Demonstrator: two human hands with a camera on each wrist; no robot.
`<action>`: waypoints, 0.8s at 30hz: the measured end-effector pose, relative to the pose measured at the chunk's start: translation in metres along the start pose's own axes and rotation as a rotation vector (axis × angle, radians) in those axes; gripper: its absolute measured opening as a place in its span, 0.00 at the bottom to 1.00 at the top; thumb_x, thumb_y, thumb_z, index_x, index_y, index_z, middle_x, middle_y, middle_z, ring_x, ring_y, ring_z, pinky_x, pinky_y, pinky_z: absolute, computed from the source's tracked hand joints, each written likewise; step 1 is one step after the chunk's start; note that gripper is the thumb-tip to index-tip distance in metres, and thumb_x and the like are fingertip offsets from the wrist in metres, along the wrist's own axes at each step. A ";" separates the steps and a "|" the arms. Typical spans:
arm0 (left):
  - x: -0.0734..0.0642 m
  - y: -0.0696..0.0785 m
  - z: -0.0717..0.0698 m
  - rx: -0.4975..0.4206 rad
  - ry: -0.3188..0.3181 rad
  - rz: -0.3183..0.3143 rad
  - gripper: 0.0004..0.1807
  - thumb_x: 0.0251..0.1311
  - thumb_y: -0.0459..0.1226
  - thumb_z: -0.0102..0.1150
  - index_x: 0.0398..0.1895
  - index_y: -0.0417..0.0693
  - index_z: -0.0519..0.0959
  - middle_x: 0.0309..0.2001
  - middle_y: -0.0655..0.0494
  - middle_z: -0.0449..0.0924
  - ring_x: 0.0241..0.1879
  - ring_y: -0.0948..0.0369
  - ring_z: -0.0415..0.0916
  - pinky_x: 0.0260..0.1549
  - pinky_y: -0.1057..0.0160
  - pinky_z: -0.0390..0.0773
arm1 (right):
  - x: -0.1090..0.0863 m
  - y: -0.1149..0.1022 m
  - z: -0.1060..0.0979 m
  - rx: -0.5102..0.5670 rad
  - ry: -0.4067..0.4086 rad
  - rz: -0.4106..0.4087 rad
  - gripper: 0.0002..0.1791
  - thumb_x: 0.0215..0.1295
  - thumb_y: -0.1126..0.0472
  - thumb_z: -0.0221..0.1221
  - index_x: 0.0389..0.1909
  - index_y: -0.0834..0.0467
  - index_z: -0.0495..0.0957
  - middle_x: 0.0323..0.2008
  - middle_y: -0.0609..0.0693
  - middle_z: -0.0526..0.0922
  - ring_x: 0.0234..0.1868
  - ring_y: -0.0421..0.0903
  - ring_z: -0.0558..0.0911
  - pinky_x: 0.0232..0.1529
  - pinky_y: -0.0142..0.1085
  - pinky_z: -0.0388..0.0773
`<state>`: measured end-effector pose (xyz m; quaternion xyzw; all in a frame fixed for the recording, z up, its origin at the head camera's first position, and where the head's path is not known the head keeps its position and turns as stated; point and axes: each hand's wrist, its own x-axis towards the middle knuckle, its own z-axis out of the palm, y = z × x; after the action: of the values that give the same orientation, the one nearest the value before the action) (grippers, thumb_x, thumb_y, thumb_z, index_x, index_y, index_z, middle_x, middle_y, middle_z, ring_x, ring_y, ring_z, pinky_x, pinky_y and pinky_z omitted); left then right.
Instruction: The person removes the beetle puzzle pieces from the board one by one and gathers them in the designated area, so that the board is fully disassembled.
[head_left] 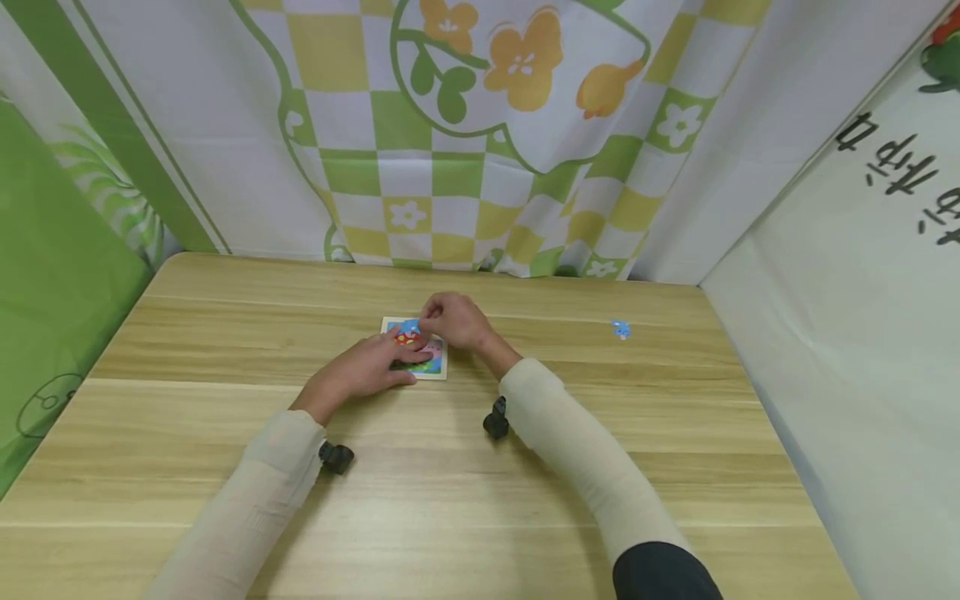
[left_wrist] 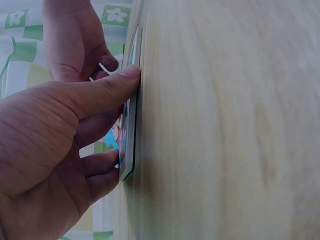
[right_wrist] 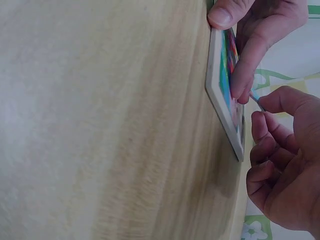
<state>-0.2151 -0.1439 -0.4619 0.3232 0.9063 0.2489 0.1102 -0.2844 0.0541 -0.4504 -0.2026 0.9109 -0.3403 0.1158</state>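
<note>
A small picture puzzle (head_left: 439,372) in a pale frame lies on the table, showing bright blue, red and green. My left hand (head_left: 369,365) rests across its left side, fingers stretched over the picture. The left thumb lies at the near edge of the frame in the left wrist view. Above the far right part of the puzzle, my right hand (head_left: 461,321) pinches a thin puzzle piece (right_wrist: 256,99) between thumb and index finger. That piece tilts up near the left fingertips, and its picture is mostly hidden.
A loose blue puzzle piece (head_left: 620,328) lies on the wooden table (head_left: 420,508), well to the right. A checked, flowered curtain (head_left: 480,167) hangs behind the far edge. A white panel (head_left: 847,292) stands on the right, and green cloth (head_left: 60,275) on the left.
</note>
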 end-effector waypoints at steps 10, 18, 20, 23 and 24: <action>0.000 0.001 0.000 0.010 0.007 0.012 0.26 0.67 0.39 0.69 0.68 0.50 0.79 0.73 0.39 0.67 0.70 0.34 0.62 0.64 0.35 0.65 | -0.002 -0.004 -0.004 -0.012 -0.028 0.004 0.10 0.69 0.60 0.64 0.48 0.59 0.85 0.39 0.49 0.85 0.40 0.44 0.81 0.41 0.35 0.77; 0.001 -0.002 0.002 -0.014 -0.003 -0.009 0.27 0.67 0.40 0.68 0.69 0.53 0.78 0.74 0.33 0.62 0.71 0.34 0.61 0.65 0.36 0.65 | 0.001 -0.002 -0.003 -0.088 -0.019 -0.006 0.07 0.70 0.56 0.65 0.43 0.54 0.87 0.37 0.45 0.86 0.39 0.41 0.81 0.42 0.36 0.76; 0.000 -0.002 0.002 -0.018 -0.005 -0.014 0.27 0.68 0.40 0.68 0.69 0.53 0.78 0.74 0.36 0.63 0.72 0.34 0.58 0.66 0.35 0.64 | 0.001 -0.001 -0.004 -0.091 -0.017 -0.002 0.07 0.71 0.56 0.64 0.42 0.54 0.87 0.38 0.45 0.86 0.39 0.41 0.82 0.43 0.36 0.77; 0.000 -0.002 0.002 -0.015 -0.008 -0.022 0.27 0.68 0.40 0.67 0.70 0.54 0.77 0.73 0.40 0.66 0.74 0.32 0.52 0.67 0.35 0.62 | 0.001 0.000 -0.005 -0.092 -0.010 -0.007 0.07 0.72 0.56 0.63 0.42 0.54 0.87 0.38 0.45 0.86 0.39 0.41 0.82 0.43 0.35 0.77; 0.000 -0.002 0.001 -0.014 -0.008 -0.025 0.27 0.68 0.40 0.67 0.70 0.54 0.77 0.73 0.41 0.67 0.74 0.32 0.50 0.67 0.35 0.61 | 0.001 0.000 -0.006 -0.091 -0.006 -0.009 0.08 0.73 0.55 0.63 0.42 0.53 0.87 0.38 0.44 0.86 0.40 0.41 0.82 0.43 0.35 0.77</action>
<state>-0.2152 -0.1445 -0.4639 0.3121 0.9081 0.2525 0.1192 -0.2876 0.0571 -0.4466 -0.2126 0.9242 -0.2985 0.1077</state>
